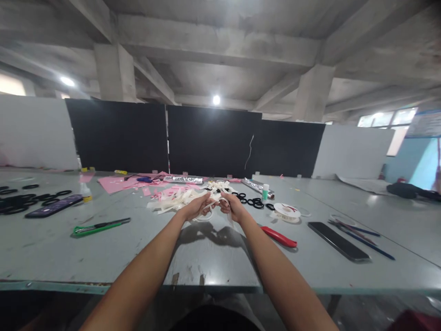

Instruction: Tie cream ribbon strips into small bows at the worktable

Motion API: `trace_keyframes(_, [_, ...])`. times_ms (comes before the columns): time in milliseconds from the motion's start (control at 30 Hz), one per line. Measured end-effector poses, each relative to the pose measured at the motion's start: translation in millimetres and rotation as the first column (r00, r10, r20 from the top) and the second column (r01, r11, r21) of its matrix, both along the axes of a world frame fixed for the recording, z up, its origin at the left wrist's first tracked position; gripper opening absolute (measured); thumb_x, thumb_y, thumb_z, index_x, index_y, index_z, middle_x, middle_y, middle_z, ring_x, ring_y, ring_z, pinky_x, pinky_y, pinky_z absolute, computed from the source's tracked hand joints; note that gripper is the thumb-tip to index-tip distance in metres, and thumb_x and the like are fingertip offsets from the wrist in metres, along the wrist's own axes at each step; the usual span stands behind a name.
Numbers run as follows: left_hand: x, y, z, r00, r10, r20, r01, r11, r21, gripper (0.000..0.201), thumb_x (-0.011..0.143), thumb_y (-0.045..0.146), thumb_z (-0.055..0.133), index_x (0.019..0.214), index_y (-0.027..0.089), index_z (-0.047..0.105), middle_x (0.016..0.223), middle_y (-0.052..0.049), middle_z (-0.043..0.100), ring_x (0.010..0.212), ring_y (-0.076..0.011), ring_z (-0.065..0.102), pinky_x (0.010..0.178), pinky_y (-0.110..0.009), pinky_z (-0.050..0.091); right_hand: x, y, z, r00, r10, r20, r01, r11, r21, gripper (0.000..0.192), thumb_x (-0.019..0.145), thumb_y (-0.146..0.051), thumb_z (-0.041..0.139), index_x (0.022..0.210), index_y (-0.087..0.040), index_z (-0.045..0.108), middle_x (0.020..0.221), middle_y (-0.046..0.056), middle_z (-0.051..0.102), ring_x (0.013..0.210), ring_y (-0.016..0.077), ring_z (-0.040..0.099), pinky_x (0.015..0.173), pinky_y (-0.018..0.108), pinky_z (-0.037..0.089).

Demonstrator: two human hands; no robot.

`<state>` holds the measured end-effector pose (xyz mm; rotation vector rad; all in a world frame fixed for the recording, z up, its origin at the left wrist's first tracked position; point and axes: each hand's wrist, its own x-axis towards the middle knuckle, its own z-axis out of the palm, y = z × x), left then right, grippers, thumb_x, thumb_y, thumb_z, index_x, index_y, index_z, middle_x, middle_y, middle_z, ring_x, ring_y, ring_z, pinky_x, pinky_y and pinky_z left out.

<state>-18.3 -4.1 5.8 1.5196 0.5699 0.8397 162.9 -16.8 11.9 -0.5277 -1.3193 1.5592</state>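
Both hands meet over the worktop (103, 257). The left hand (197, 207) and right hand (233, 207) have fingers closed on a white ribbon (214, 198), stretched sideways between them.

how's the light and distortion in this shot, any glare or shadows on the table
Head view: ceiling lamps blow out to white spots; the grey table carries soft glare patches and dark shadows under the left hand and right hand; wide-angle warp stretches the forearms and bends the edges; the white ribbon they hold is too small to read sharply.
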Motion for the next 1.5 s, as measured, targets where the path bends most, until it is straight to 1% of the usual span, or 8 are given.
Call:
trace_keyframes(200, [-4.6,5.2,0.8,0.982,-0.02,0.187,0.035,0.996,-0.078,0.033,0.078,0.038,0.065,0.07,0.016,0.042,0.056,0.006,0.037,0.04,-0.002,0.025,0.041,-0.015,0.019,12.2,8.0,3.6,0.994,0.032,-0.104,-0.039,0.996,-0.075,0.038,0.071,-0.045,0.069,0.056,-0.016,0.051,0.035,-0.011,0.025,0.032,0.0026,0.014,0.029,0.016,0.012])
trace_keyframes(433, [-6.4,2.3,3.4,0.981,-0.1,0.168,0.127,0.98,-0.155,0.024,0.083,0.033,0.057,0.073,0.012,0.051,0.058,0.001,0.046,0.039,-0.0029,0.031,0.04,-0.017,0.025,11.1,7.2,4.6,0.98,0.152,-0.127,-0.161,0.984,-0.07,0.032,0.076,-0.042,0.067,0.065,-0.015,0.055,0.036,-0.012,0.025,0.033,0.0029,0.009,0.027,0.014,0.011])
trace_keyframes(567, [-6.1,0.6,7.1,0.921,-0.131,0.366,0.235,0.938,-0.254,0.03,0.086,0.032,0.054,0.063,0.014,0.047,0.053,0.004,0.038,0.038,-0.0038,0.029,0.04,-0.018,0.028,11.0,3.5,7.6,0.963,0.245,-0.115,-0.257,0.96,-0.112,0.036,0.077,-0.044,0.066,0.06,-0.015,0.053,0.037,-0.011,0.025,0.033,0.0028,0.011,0.026,0.014,0.013])
trace_keyframes(767, [0.8,2.5,3.0,0.827,0.03,0.562,0.209,0.91,-0.357,0.027,0.086,0.027,0.053,0.062,0.014,0.051,0.08,-0.005,0.062,0.064,-0.0134,0.058,0.06,-0.028,0.049,2.8,0.3,9.1,0.957,0.103,-0.272,-0.132,0.987,-0.092,0.026,0.076,-0.039,0.069,0.074,-0.015,0.059,0.068,-0.002,0.058,0.046,0.0043,0.044,0.029,0.011,0.027])
trace_keyframes(900, [7.1,3.7,-3.8,0.755,0.139,0.641,0.184,0.893,-0.411,0.026,0.086,0.026,0.051,0.063,0.015,0.056,0.093,-0.007,0.068,0.08,-0.0191,0.064,0.071,-0.035,0.051,-3.0,-0.8,7.5,0.945,0.028,-0.327,-0.059,0.995,-0.085,0.025,0.077,-0.037,0.067,0.094,-0.019,0.062,0.082,0.002,0.064,0.066,0.0107,0.058,0.032,0.013,0.036])
trace_keyframes(1067, [10.6,1.4,-1.7,0.581,0.183,0.793,0.23,0.898,-0.376,0.03,0.082,0.021,0.052,0.054,0.016,0.049,0.091,-0.007,0.069,0.096,-0.0222,0.063,0.083,-0.038,0.05,-9.0,-5.4,6.9,0.932,0.074,-0.354,-0.109,0.991,-0.079,0.02,0.079,-0.038,0.064,0.082,-0.018,0.058,0.073,-0.002,0.06,0.044,0.0041,0.037,0.027,0.012,0.025])
trace_keyframes(1200, [10.1,1.9,0.2,0.485,0.253,0.837,0.199,0.9,-0.387,0.029,0.081,0.016,0.051,0.053,0.017,0.046,0.066,-0.002,0.063,0.08,-0.0179,0.065,0.084,-0.036,0.05,-14.7,-4.7,3.9,0.93,0.071,-0.36,-0.115,0.988,-0.103,0.02,0.078,-0.035,0.065,0.078,-0.017,0.055,0.075,-0.004,0.058,0.038,0.0008,0.021,0.027,0.01,0.016])
trace_keyframes(1500, [7.0,7.2,-2.9,0.579,0.242,0.779,0.124,0.918,-0.377,0.027,0.083,0.03,0.057,0.062,0.017,0.046,0.058,0.002,0.051,0.056,-0.0128,0.056,0.063,-0.03,0.049,-25.3,-5.0,-0.2,0.982,-0.052,-0.182,0.056,0.998,0.019,0.03,0.07,-0.037,0.072,0.084,-0.019,0.054,0.075,-0.005,0.055,0.041,0.0006,0.023,0.034,0.013,0.013])
